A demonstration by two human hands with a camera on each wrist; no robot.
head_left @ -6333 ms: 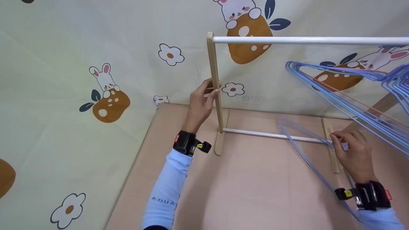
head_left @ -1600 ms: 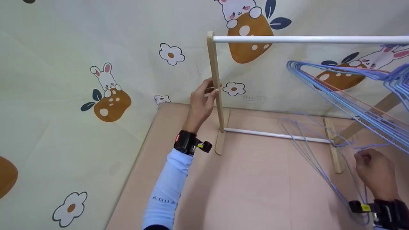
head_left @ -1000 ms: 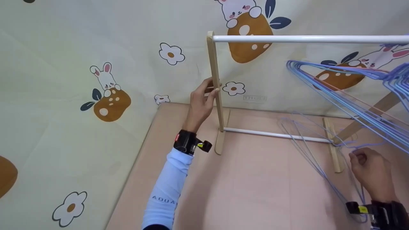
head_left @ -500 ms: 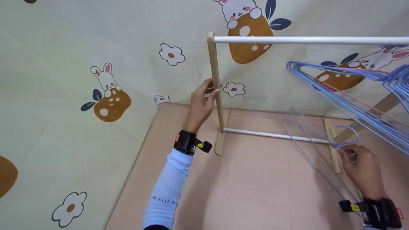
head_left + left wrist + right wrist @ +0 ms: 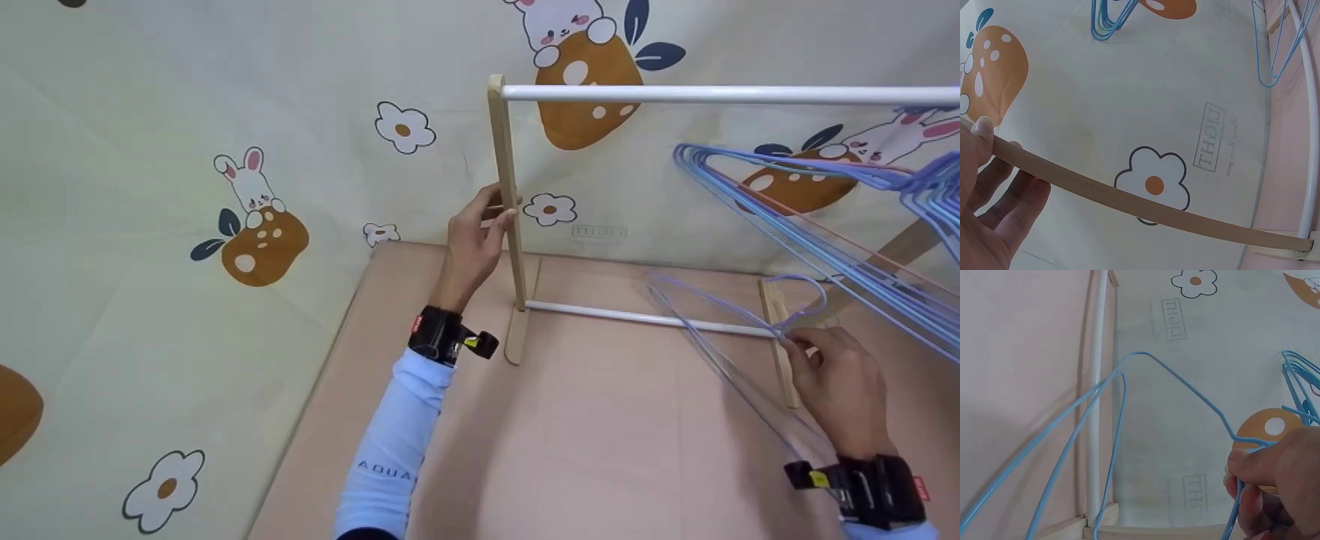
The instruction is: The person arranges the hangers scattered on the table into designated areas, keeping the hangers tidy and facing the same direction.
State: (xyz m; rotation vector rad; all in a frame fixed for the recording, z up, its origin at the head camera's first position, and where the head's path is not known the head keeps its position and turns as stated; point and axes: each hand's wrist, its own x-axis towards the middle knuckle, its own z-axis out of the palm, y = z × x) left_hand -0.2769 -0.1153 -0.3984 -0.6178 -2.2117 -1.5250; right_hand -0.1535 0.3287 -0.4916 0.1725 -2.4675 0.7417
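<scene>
My left hand [image 5: 472,240] holds the wooden upright of a clothes rack [image 5: 504,150], thumb on one side and fingers on the other. In the left wrist view, the thumb and fingers [image 5: 1022,202] grip that upright at the left edge. My right hand [image 5: 844,390] pinches blue wire hangers [image 5: 720,300] near the base of the hook, beside the rack's right foot. The right wrist view shows two overlapping wire outlines, so the hangers [image 5: 1185,382] look like a pair. Their lower ends are hidden behind my wrist in the head view.
More blue hangers and a red one hang bunched [image 5: 810,217] at the right, above my right hand. A white top rail [image 5: 720,94] and a white lower bar [image 5: 600,311] span the rack. Behind the pink surface [image 5: 600,435] hangs a printed cloth [image 5: 337,172].
Over the last second and a half my right hand has moved left and slightly up with the hangers, whose hook has turned upward. My left hand stays on the upright.
</scene>
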